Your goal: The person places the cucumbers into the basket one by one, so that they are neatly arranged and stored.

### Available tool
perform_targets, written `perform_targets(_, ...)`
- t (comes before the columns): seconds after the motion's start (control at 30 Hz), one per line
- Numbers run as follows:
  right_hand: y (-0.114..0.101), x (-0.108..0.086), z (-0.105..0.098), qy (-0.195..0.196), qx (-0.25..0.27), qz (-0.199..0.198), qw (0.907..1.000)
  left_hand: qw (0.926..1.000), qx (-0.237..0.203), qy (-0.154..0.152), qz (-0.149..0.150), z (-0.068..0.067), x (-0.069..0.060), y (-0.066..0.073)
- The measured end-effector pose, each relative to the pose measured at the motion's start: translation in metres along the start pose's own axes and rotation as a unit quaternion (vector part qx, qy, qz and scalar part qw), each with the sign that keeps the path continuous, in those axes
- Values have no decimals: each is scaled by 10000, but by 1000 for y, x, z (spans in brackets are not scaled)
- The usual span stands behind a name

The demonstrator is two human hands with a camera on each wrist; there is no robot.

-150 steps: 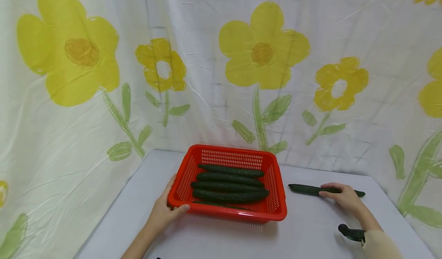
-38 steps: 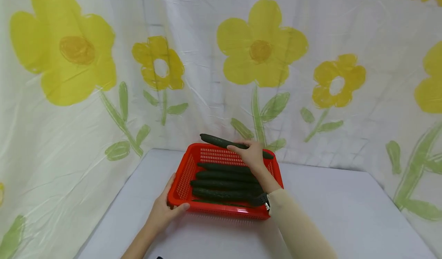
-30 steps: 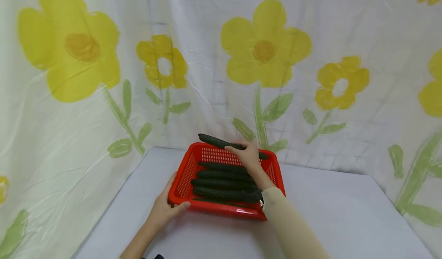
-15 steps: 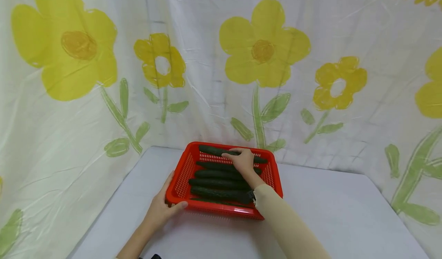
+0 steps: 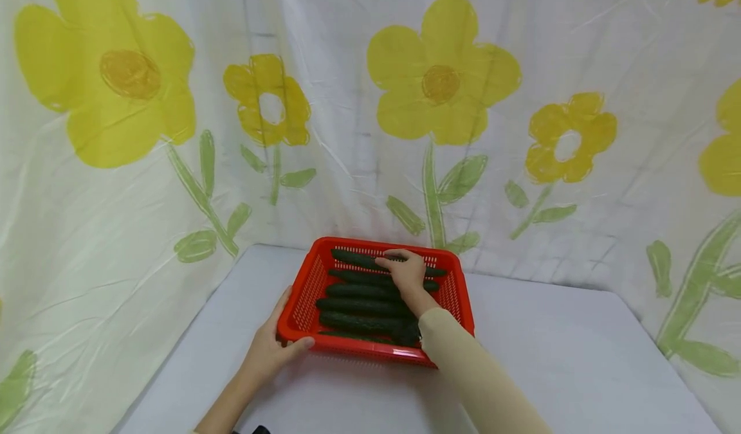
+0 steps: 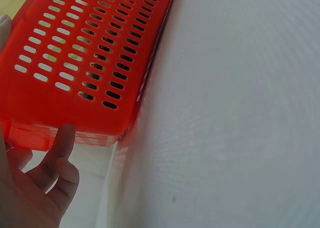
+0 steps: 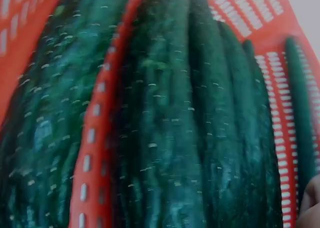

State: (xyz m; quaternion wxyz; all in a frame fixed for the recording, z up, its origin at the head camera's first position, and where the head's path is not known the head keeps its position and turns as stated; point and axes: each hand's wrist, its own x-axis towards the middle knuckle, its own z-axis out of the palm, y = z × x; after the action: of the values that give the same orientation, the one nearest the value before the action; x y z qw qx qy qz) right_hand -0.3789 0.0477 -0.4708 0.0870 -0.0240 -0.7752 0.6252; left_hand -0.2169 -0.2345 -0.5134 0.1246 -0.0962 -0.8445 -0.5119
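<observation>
A red slotted plastic basket (image 5: 399, 352) stands on the table, with several dark green cucumbers (image 5: 353, 321) lying side by side in it. My left hand (image 5: 271, 350) grips its near left corner, thumb over the rim; in the left wrist view, the fingers (image 6: 62, 143) bend against the basket's end wall (image 6: 70, 105). Along the back wall inside lies another cucumber (image 5: 354, 258), pinched near its middle by my right hand (image 5: 408, 272). In the right wrist view this cucumber (image 7: 298, 112) runs along the right side, a fingertip (image 7: 311, 203) against it. The hand and sleeve hide parts of the cucumbers.
A white cloth covers the table (image 5: 556, 344), which extends right of and in front of the basket. Close behind hangs a curtain (image 5: 341, 183) printed with yellow flowers. A small black object (image 5: 261, 429) shows at the bottom edge, too cut off to tell.
My right hand has picked up the cucumber from the table at the right, carried it left over the basket and lowered it along the back wall. The left hand keeps its grip.
</observation>
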Motion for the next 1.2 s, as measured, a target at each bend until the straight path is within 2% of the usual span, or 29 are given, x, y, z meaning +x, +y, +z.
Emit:
perform_targets(0.1,3,-1,2,18,408,237,9989,10000,30,8,-45,0,-2,-2)
perform_targets(0.33,5,-2,4,-44,538,303,9981,9999,-68,-27,-138,-2,-7,-1)
perform_targets(0.57,1,3,-5,-79,635,284,9975,9999,-44,15,-100,3,-2,1)
perform_targets(0.7,-3,4,-13,-180,837,642,9943,10000,-12,-24,14,6,1,0)
perform_targets(0.8,-10,6,-19,-470,1050,1044,9879,9999,138,-68,44,5,4,2)
perform_targets(0.87,-17,8,-24,-680,1054,1272,9839,9990,438,-127,6,2,6,5)
perform_targets(0.93,-26,10,-30,-883,892,1316,9833,9970,723,-242,-162,-2,9,10)
perform_targets(1.07,-47,12,-49,-1135,574,1116,9856,9881,1259,-718,-521,-20,14,20)
perform_targets(1.2,-68,16,-86,-1240,571,882,9867,9800,1568,-1175,-345,-43,26,25)
